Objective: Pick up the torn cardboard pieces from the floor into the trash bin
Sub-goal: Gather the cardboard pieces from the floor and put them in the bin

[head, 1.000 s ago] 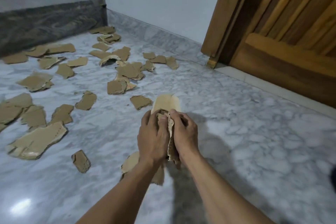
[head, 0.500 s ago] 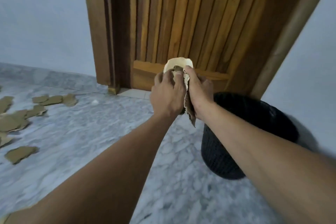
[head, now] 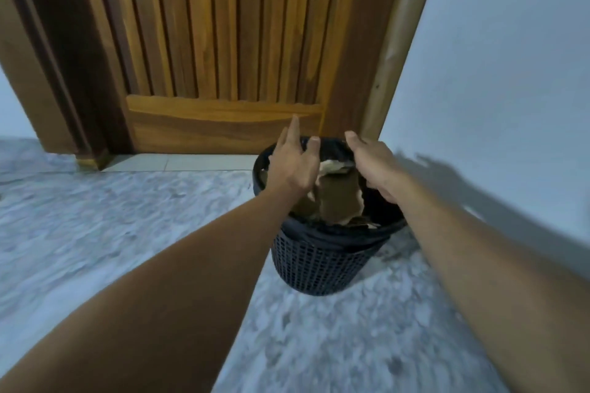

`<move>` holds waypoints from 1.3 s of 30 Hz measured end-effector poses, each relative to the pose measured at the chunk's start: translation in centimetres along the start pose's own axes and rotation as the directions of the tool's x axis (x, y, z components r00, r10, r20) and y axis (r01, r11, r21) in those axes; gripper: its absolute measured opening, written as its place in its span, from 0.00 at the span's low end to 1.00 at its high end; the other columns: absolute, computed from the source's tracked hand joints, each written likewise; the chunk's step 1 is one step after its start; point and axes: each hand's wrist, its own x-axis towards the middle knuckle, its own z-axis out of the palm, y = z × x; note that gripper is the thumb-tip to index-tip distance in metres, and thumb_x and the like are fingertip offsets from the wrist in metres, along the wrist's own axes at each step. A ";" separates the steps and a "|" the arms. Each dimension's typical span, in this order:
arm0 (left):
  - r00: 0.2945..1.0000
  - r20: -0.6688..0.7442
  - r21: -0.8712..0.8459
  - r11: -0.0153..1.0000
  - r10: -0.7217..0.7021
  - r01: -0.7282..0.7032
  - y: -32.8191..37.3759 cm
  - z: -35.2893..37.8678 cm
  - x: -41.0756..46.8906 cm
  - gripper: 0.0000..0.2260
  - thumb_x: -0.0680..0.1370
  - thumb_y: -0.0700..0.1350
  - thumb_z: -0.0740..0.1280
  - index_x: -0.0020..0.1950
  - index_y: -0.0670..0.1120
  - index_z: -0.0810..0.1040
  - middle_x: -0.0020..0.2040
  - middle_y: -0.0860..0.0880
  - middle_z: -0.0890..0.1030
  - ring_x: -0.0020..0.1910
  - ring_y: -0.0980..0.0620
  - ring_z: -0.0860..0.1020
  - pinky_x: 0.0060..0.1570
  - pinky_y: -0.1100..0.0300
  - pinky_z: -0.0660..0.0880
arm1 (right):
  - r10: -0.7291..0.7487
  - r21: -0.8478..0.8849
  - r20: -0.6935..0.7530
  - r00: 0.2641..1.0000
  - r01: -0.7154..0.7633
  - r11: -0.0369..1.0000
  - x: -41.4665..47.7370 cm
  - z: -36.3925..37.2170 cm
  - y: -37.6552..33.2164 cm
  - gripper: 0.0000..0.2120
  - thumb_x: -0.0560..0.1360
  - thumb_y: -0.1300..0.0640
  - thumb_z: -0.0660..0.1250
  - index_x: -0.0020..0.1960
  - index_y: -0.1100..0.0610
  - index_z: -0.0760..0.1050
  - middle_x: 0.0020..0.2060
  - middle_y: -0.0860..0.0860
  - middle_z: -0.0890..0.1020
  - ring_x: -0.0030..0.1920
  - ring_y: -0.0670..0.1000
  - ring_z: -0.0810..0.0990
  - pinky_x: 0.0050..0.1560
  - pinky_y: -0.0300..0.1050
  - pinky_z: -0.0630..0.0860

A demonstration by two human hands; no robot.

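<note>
A black mesh trash bin (head: 319, 265) with a dark liner stands on the marble floor by the door. Both my hands hover over its mouth. My left hand (head: 293, 166) has its fingers spread apart and holds nothing. My right hand (head: 373, 166) is loosely curled over the right side of the rim with nothing gripped. Between them, torn brown cardboard pieces (head: 338, 198) are dropping into the bin, one large piece standing on end. More scraps lie inside against the liner.
A wooden slatted door (head: 223, 41) with its frame rises right behind the bin. A pale wall (head: 510, 73) runs along the right. Grey marble floor (head: 95, 217) spreads to the left and toward me.
The view swung from the scattered scraps to the door and bin. My hands carried the bundle of cardboard over the bin, then parted and released it into the bin.
</note>
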 end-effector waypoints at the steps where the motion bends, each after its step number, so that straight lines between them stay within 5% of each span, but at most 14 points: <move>1: 0.998 -0.059 0.080 0.996 0.038 -0.034 -0.6 -0.4 -0.2 0.29 0.84 0.54 0.58 0.84 0.52 0.53 0.83 0.47 0.58 0.81 0.43 0.57 0.77 0.40 0.56 | -0.042 -0.049 -0.012 0.999 0.041 0.998 0.2 -0.6 0.8 0.26 0.84 0.38 0.54 0.78 0.48 0.66 0.77 0.48 0.68 0.76 0.56 0.67 0.74 0.57 0.66; 4: 0.988 -0.148 0.339 0.936 -0.046 0.094 -3.0 -2.0 -0.1 0.32 0.82 0.49 0.61 0.83 0.51 0.52 0.83 0.45 0.56 0.81 0.40 0.53 0.76 0.36 0.56 | -0.208 -0.293 -0.152 0.966 0.157 0.943 0.2 -2.7 4.3 0.22 0.83 0.43 0.59 0.74 0.50 0.73 0.73 0.51 0.73 0.72 0.56 0.71 0.71 0.51 0.68; 6: 0.965 -0.076 0.266 0.928 -0.251 0.262 -4.3 -2.8 -0.1 0.33 0.82 0.48 0.60 0.84 0.52 0.48 0.82 0.42 0.57 0.77 0.37 0.64 0.67 0.41 0.70 | -0.205 -0.392 -0.257 0.944 0.092 0.915 0.1 -3.7 7.1 0.23 0.82 0.44 0.61 0.76 0.49 0.70 0.75 0.56 0.68 0.75 0.58 0.66 0.73 0.54 0.65; 8: 0.942 -0.023 0.173 0.927 -0.335 0.333 -5.2 -2.9 -0.4 0.30 0.83 0.46 0.58 0.84 0.51 0.49 0.76 0.40 0.68 0.66 0.36 0.75 0.52 0.49 0.75 | -0.077 -0.386 -0.307 0.949 -0.050 0.921 0.0 -4.5 9.6 0.27 0.82 0.45 0.60 0.79 0.48 0.63 0.77 0.58 0.63 0.77 0.62 0.62 0.75 0.59 0.64; 10: 0.932 -0.003 0.092 0.928 -0.363 0.362 -5.5 -2.9 -0.8 0.25 0.83 0.43 0.56 0.81 0.52 0.58 0.66 0.39 0.77 0.58 0.34 0.78 0.49 0.46 0.79 | 0.152 -0.115 -0.237 0.960 -0.183 0.976 -0.2 -4.6 10.5 0.27 0.83 0.48 0.60 0.80 0.50 0.59 0.77 0.56 0.65 0.74 0.63 0.67 0.72 0.61 0.67; 13: 0.910 0.035 -0.088 0.906 -0.413 0.415 -5.2 -3.1 -0.8 0.17 0.81 0.39 0.56 0.70 0.50 0.66 0.54 0.40 0.78 0.53 0.35 0.79 0.53 0.34 0.80 | 0.328 0.344 -0.044 0.944 -0.294 0.892 -0.5 -3.7 9.7 0.16 0.84 0.60 0.57 0.71 0.53 0.67 0.64 0.54 0.77 0.60 0.62 0.79 0.59 0.64 0.77; 19: 0.876 -0.047 -0.186 0.866 -0.479 0.464 -4.9 -8.3 -2.5 0.17 0.80 0.37 0.57 0.67 0.48 0.69 0.54 0.42 0.78 0.53 0.39 0.79 0.56 0.36 0.79 | 0.264 0.392 0.024 0.964 -0.252 0.885 -0.7 -0.4 5.4 0.13 0.85 0.64 0.56 0.65 0.52 0.68 0.54 0.55 0.78 0.46 0.58 0.78 0.40 0.57 0.80; 21: 0.862 -0.107 -0.212 0.859 -0.495 0.467 -5.4 -11.5 -3.0 0.17 0.79 0.38 0.57 0.67 0.48 0.69 0.53 0.43 0.78 0.52 0.39 0.79 0.56 0.36 0.80 | 0.225 0.401 0.062 0.972 -0.231 0.886 -0.5 2.1 3.1 0.20 0.85 0.65 0.56 0.72 0.48 0.66 0.64 0.52 0.75 0.51 0.59 0.78 0.43 0.59 0.80; 24: 0.843 -0.214 -0.232 0.864 -0.493 0.446 -6.6 -17.8 -3.7 0.17 0.76 0.41 0.58 0.65 0.48 0.71 0.52 0.42 0.78 0.52 0.38 0.79 0.55 0.37 0.80 | 0.139 0.363 0.070 0.988 -0.155 0.919 0.2 7.7 -1.0 0.34 0.80 0.65 0.61 0.81 0.43 0.56 0.74 0.50 0.68 0.66 0.59 0.74 0.63 0.64 0.75; 28: 0.781 -0.380 -0.253 0.868 -0.495 0.427 -9.9 -26.8 -6.1 0.15 0.79 0.38 0.58 0.64 0.49 0.70 0.46 0.46 0.76 0.46 0.42 0.78 0.44 0.46 0.80 | -0.002 0.364 0.146 0.989 -0.052 0.930 -0.5 17.8 -6.3 0.26 0.81 0.70 0.57 0.75 0.50 0.66 0.61 0.55 0.75 0.50 0.55 0.77 0.45 0.50 0.76; 33: 0.686 -0.512 -0.280 0.855 -0.517 0.435 -14.4 -37.8 -8.2 0.12 0.79 0.36 0.61 0.59 0.49 0.70 0.47 0.47 0.76 0.46 0.44 0.78 0.47 0.48 0.80 | -0.081 0.340 0.294 0.952 -0.025 0.940 -2.3 30.3 -11.4 0.33 0.82 0.66 0.58 0.81 0.43 0.54 0.76 0.52 0.67 0.72 0.59 0.69 0.70 0.61 0.70; 39: 0.609 -0.561 -0.279 0.820 -0.561 0.499 -20.4 -46.4 -9.9 0.19 0.79 0.37 0.64 0.69 0.48 0.68 0.53 0.43 0.78 0.51 0.38 0.80 0.47 0.41 0.83 | -0.145 0.317 0.347 0.927 0.030 0.948 -5.2 40.7 -14.2 0.32 0.84 0.60 0.56 0.83 0.44 0.49 0.81 0.50 0.60 0.78 0.56 0.61 0.76 0.53 0.62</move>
